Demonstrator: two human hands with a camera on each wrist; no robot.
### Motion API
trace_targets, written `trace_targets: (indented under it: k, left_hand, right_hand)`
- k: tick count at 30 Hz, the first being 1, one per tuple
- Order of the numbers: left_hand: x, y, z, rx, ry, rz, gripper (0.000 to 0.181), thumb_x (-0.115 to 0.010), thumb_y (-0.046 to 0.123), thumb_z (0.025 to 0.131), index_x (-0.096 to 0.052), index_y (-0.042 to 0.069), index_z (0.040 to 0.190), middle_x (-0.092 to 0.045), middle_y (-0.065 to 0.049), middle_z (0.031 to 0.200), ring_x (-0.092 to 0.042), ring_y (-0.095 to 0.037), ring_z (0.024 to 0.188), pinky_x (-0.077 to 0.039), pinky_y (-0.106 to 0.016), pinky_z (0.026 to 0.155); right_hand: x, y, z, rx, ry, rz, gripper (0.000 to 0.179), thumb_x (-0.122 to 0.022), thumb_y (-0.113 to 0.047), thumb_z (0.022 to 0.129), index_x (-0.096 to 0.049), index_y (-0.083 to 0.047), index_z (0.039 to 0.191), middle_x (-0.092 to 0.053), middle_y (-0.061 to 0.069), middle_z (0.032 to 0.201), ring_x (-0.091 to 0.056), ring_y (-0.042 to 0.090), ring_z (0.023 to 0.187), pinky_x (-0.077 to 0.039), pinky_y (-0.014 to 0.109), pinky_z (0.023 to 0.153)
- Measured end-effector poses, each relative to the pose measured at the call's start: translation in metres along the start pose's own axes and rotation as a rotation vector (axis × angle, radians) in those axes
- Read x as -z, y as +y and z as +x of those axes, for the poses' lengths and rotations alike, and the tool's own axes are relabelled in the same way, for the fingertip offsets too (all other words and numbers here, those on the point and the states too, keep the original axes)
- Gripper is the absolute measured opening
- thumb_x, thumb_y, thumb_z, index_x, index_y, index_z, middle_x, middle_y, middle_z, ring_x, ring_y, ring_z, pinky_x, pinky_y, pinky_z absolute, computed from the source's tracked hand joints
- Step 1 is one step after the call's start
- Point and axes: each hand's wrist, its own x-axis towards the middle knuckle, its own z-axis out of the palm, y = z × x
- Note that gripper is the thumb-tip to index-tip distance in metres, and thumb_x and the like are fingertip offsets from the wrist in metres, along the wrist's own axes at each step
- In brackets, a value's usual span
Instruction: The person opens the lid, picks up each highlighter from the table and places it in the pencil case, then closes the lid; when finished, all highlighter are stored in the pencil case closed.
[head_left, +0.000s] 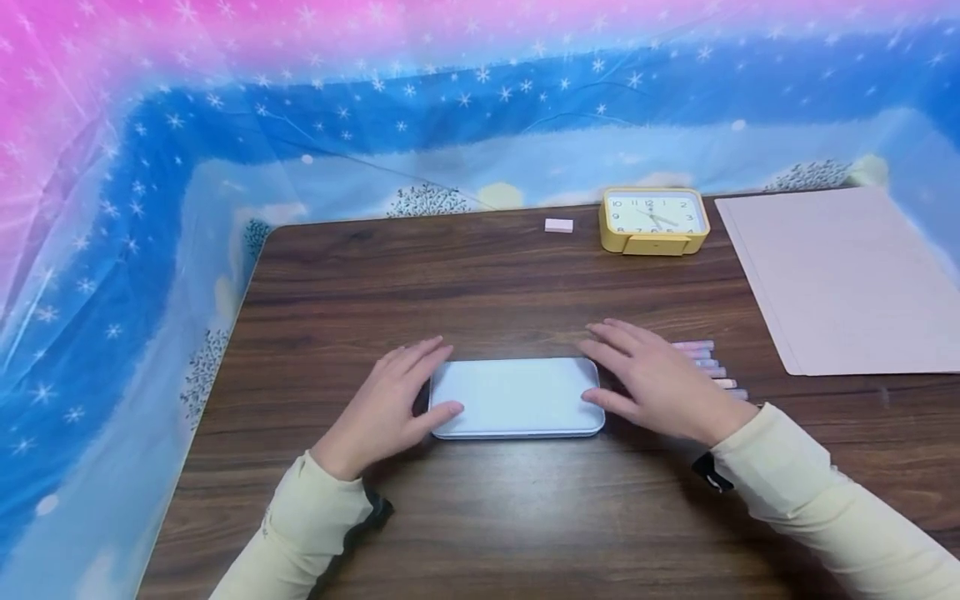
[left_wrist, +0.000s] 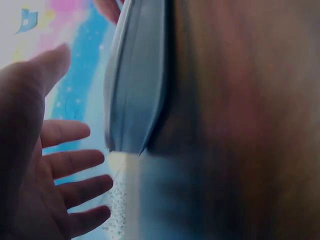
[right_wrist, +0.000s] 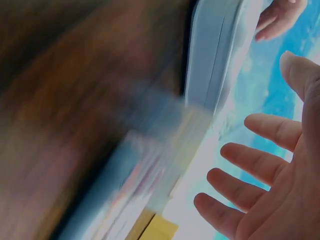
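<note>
A pale blue-white flat case [head_left: 517, 398] with rounded corners, like a pencil tin, lies on the wooden table between the two hands. At its left end is my left hand [head_left: 393, 400], fingers extended and thumb over the near left corner. My right hand [head_left: 652, 379] is at the opposite end, its thumb and fingertips overlapping the right edge in the head view. Both wrist views show spread fingers [left_wrist: 75, 162] beside the case's side wall [right_wrist: 210, 55], with a gap between. Several capped markers [head_left: 705, 364] lie just behind the right hand, partly hidden by it.
A yellow clock [head_left: 655, 221] stands at the table's back edge, with a small pale pink block [head_left: 558, 226] left of it. Large pale pink sheets or a folder [head_left: 847, 283] lie at the right. A snowflake-patterned cloth [head_left: 450, 92] hangs behind the wooden table [head_left: 360, 283].
</note>
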Motion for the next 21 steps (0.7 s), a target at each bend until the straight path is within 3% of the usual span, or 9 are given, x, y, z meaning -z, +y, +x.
trace_targets:
  k: [7, 13, 21]
  left_hand:
    - [-0.010, 0.008, -0.005, -0.051, -0.078, -0.065, 0.083, -0.069, 0.058, 0.085, -0.041, 0.016, 0.151, -0.036, -0.009, 0.158, -0.038, -0.028, 0.143, -0.034, -0.052, 0.114]
    - [-0.010, 0.009, -0.005, -0.068, -0.114, -0.053, 0.086, -0.080, 0.046, 0.080, -0.041, 0.016, 0.151, -0.035, -0.010, 0.157, -0.038, -0.030, 0.142, -0.035, -0.052, 0.113]
    - [-0.012, 0.009, -0.002, -0.071, -0.118, -0.018, 0.082, -0.080, 0.035, 0.081, -0.041, 0.016, 0.150, -0.038, -0.010, 0.152, -0.041, -0.028, 0.137, -0.040, -0.049, 0.110]
  right_hand:
    - [-0.009, -0.020, 0.001, 0.102, -0.021, 0.022, 0.073, -0.063, -0.060, 0.088, -0.051, -0.014, 0.143, -0.049, 0.015, 0.146, -0.046, 0.034, 0.136, -0.040, 0.053, 0.109]
    - [-0.016, -0.025, 0.001, 0.110, -0.056, 0.019, 0.081, -0.070, -0.061, 0.082, -0.048, -0.016, 0.145, -0.047, 0.015, 0.148, -0.047, 0.034, 0.134, -0.044, 0.053, 0.105]
    - [-0.014, -0.024, 0.008, 0.130, -0.083, -0.004, 0.077, -0.075, -0.051, 0.082, -0.050, -0.014, 0.145, -0.051, 0.023, 0.142, -0.055, 0.038, 0.127, -0.050, 0.052, 0.098]
